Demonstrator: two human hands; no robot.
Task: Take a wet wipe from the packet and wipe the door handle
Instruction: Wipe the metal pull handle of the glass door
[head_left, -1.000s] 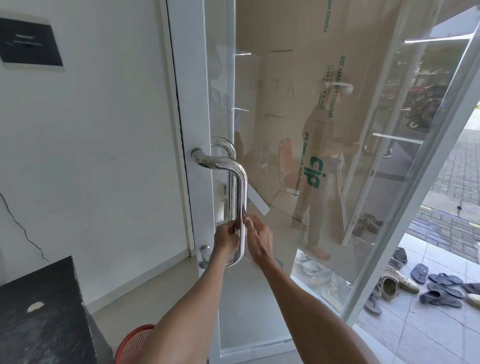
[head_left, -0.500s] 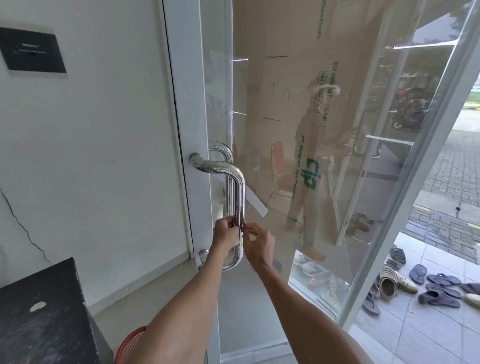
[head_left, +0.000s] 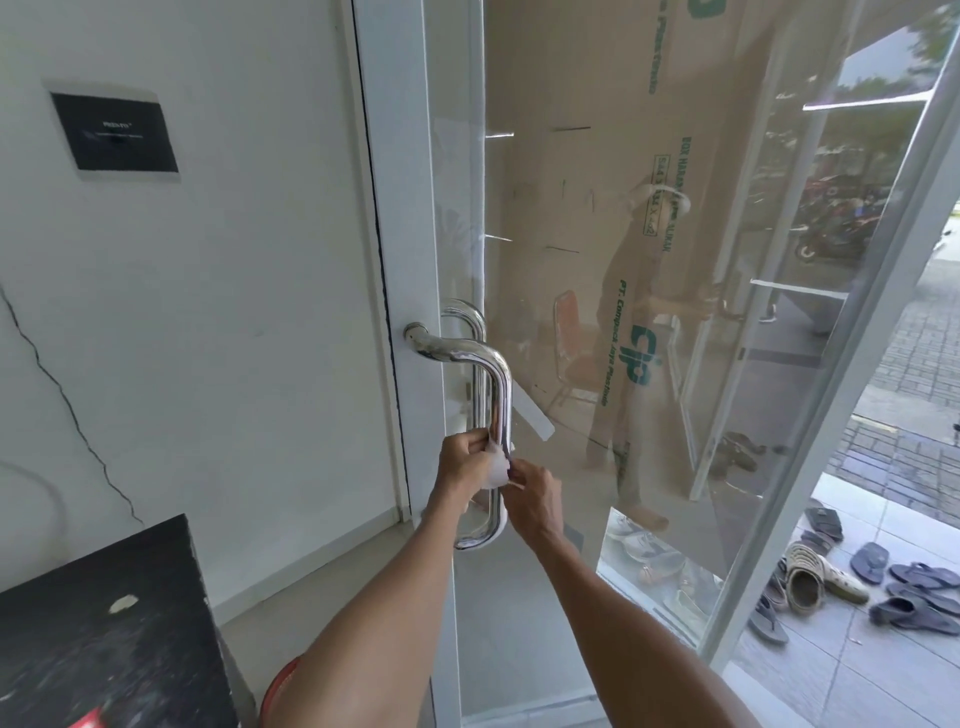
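A polished steel pull handle (head_left: 496, 395) runs down the white-framed glass door (head_left: 597, 260). A white wet wipe (head_left: 496, 467) is wrapped around the bar's lower half. My left hand (head_left: 465, 462) pinches the wipe from the left side of the bar. My right hand (head_left: 532, 496) pinches its other end from the right, fingers closed on it. The bar's bottom curve shows below my hands. No wipe packet is in view.
A dark stone counter (head_left: 98, 634) sits at lower left, with a red basket (head_left: 283, 686) beside it. A black wall plate (head_left: 117, 132) hangs on the cracked white wall. Several sandals (head_left: 841, 577) lie on the tiles outside the glass.
Both hands with the wipe have slid up the bar by a small amount. The view has tilted down slightly.
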